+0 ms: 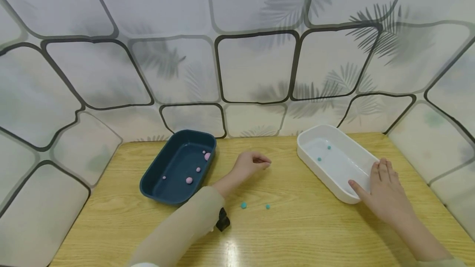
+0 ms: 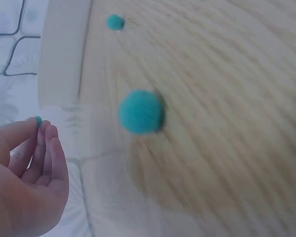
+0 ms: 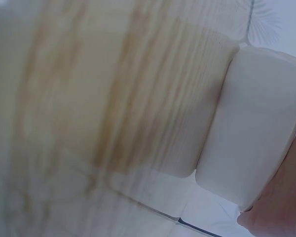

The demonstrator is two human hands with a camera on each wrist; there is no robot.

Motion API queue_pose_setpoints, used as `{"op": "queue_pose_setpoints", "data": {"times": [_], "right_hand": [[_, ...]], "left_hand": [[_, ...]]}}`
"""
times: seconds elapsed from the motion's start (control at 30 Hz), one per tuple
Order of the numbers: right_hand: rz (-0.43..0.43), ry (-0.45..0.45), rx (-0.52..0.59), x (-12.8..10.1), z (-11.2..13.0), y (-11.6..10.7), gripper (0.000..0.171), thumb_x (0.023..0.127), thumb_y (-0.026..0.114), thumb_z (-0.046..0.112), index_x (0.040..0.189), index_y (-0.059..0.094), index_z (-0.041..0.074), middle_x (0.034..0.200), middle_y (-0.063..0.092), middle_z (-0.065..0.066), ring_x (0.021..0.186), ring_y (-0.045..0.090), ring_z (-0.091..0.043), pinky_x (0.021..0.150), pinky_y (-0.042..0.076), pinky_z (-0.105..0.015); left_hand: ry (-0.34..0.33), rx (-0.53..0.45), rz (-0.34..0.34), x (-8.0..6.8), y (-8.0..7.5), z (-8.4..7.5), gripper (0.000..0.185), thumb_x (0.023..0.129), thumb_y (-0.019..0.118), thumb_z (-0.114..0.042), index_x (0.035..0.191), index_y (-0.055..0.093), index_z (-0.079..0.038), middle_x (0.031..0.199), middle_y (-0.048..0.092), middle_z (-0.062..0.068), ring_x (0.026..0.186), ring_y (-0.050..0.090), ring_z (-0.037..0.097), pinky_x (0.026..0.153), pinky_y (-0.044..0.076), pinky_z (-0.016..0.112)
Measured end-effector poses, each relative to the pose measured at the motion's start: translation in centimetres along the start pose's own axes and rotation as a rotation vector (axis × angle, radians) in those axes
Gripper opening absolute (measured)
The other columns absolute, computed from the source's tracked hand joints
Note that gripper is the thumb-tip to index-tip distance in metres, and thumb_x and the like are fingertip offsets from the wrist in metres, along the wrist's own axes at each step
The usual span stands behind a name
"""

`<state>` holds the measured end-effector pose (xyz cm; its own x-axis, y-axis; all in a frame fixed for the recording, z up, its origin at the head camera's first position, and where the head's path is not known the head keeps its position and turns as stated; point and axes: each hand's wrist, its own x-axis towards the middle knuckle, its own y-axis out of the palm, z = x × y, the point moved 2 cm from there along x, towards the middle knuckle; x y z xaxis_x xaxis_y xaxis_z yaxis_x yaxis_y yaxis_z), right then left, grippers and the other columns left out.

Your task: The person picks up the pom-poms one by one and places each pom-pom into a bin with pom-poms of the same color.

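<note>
Left hand (image 1: 249,164): pinches small teal ball (image 2: 38,120) over table (image 1: 289,234), between navy tray (image 1: 174,166) and white tray (image 1: 343,160) | right hand (image 1: 387,195): fingers straight, resting at white tray's rim | inside it, two teal balls (image 1: 319,159) | two loose balls (image 1: 243,205) on table | navy tray: five pink balls (image 1: 189,180)
</note>
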<state>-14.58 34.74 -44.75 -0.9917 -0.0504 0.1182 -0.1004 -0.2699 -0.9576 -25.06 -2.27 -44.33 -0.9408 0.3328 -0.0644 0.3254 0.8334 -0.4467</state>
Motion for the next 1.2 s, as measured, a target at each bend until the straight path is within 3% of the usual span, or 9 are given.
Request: {"op": "queue_pose_setpoints", "data": {"times": [0.23,0.47,0.8,1.07,1.2], "right_hand": [[0.003,0.006,0.009,-0.1,0.1,0.0,0.102,0.112,0.044,0.054,0.151,0.008,-0.033,0.161,-0.006,-0.052,0.156,-0.009,-0.064,0.129,-0.008,-0.07],[0.002,0.011,0.012,-0.1,0.1,0.0,0.102,0.111,0.044,0.054,0.151,0.008,-0.033,0.162,-0.008,-0.052,0.156,-0.01,-0.063,0.13,-0.009,-0.069],[-0.005,0.002,0.014,-0.1,0.0,0.1,0.101,0.112,0.043,0.053,0.152,0.008,-0.033,0.162,-0.008,-0.051,0.156,-0.011,-0.063,0.13,-0.008,-0.069],[-0.02,-0.011,0.021,-0.1,0.1,0.2,0.1,0.112,0.044,0.052,0.152,0.008,-0.033,0.162,-0.005,-0.052,0.156,-0.008,-0.064,0.13,-0.007,-0.069],[-0.028,-0.011,0.016,-0.1,0.0,0.2,0.101,0.111,0.045,0.053,0.151,0.009,-0.033,0.162,-0.004,-0.052,0.156,-0.005,-0.065,0.13,-0.004,-0.07]], "left_hand": [[0.019,-0.061,0.007,1.2,1.2,-2.0,0.013,0.1,0.074,-0.008,0.109,0.082,-0.003,0.108,0.081,0.016,0.097,0.077,0.03,0.087,0.065,0.04],[0.041,-0.092,-0.011,2.3,2.5,-4.2,0.015,0.101,0.074,-0.011,0.111,0.081,-0.002,0.105,0.081,0.016,0.102,0.076,0.036,0.078,0.062,0.026],[0.074,-0.12,-0.034,4.2,4.7,-6.3,0.017,0.102,0.074,-0.016,0.112,0.082,-0.005,0.102,0.081,0.014,0.1,0.076,0.032,0.072,0.057,0.018],[0.093,-0.126,-0.061,5.5,5.9,-7.5,0.013,0.1,0.075,-0.013,0.108,0.083,-0.005,0.098,0.081,0.012,0.076,0.068,0.007,0.066,0.052,0.014],[0.093,-0.148,-0.081,6.0,6.4,-7.9,0.012,0.099,0.076,-0.009,0.106,0.083,-0.002,0.099,0.082,0.014,0.081,0.076,0.015,0.067,0.055,0.013]]}}
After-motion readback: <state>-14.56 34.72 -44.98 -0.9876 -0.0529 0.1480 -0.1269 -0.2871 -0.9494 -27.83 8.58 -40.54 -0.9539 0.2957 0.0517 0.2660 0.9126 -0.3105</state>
